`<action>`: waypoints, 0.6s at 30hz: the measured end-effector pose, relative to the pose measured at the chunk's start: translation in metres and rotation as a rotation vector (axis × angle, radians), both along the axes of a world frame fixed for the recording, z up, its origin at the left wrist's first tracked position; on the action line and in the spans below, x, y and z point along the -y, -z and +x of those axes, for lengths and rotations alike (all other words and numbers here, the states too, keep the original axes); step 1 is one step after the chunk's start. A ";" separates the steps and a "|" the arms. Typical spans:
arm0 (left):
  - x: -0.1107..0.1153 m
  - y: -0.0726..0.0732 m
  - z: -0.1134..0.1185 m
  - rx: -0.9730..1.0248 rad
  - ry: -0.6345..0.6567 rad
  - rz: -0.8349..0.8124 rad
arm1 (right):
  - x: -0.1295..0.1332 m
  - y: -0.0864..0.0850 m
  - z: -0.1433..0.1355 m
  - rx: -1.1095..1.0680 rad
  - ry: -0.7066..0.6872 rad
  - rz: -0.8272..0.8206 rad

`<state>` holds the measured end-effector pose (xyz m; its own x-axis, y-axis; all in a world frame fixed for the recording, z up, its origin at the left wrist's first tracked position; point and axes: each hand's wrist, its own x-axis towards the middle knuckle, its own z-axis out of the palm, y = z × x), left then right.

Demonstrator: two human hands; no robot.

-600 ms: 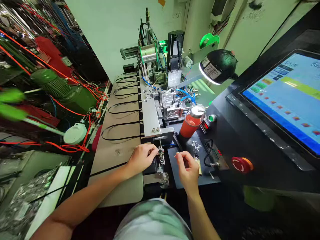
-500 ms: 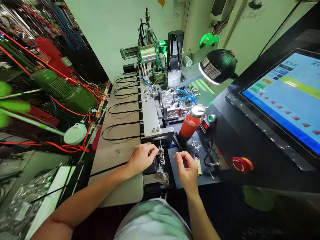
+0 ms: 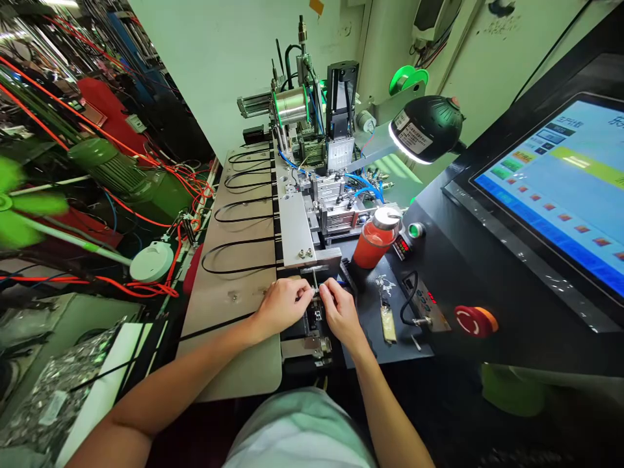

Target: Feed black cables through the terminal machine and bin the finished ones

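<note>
My left hand (image 3: pixel 285 301) rests at the right edge of the beige plate (image 3: pixel 234 338), its thumb and fingertips pinched over a small metal fixture (image 3: pixel 316 313). Close against it from the other side, my right hand (image 3: pixel 338 309) is pinched too, so the fingertips of both nearly meet. Whatever lies between the fingers is too small and hidden to make out. Just beyond the fingertips is the end of the metal guide plate (image 3: pixel 295 227). Several looped black cables (image 3: pixel 238 244) lie across the beige plate to the left.
Right of my hands stands a bottle with red contents (image 3: pixel 373 244). Further right are a red stop button (image 3: pixel 475 321) and a touch screen (image 3: pixel 560 162). A lit lamp (image 3: pixel 426 130) hangs over the machine's cylinders (image 3: pixel 336 208). A green fan (image 3: pixel 29 205) is at far left.
My right hand has moved left from above the dark plate to the fixture, meeting my left hand. My left hand has shifted slightly right and keeps its pinch.
</note>
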<state>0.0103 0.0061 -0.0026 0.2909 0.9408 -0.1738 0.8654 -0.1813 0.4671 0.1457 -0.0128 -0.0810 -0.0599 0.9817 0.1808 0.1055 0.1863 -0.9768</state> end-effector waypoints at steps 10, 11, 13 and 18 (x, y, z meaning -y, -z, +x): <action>0.020 0.009 -0.019 -0.222 0.368 0.604 | 0.001 0.007 -0.010 -0.193 0.035 -0.038; 0.020 0.008 -0.019 -0.279 0.439 0.654 | 0.001 0.008 -0.010 -0.206 0.035 -0.047; 0.018 0.005 -0.018 -0.376 0.573 0.717 | 0.001 0.011 -0.010 -0.229 0.039 -0.065; 0.016 0.001 -0.019 -0.352 0.549 0.614 | 0.002 0.013 -0.003 -0.161 0.077 -0.063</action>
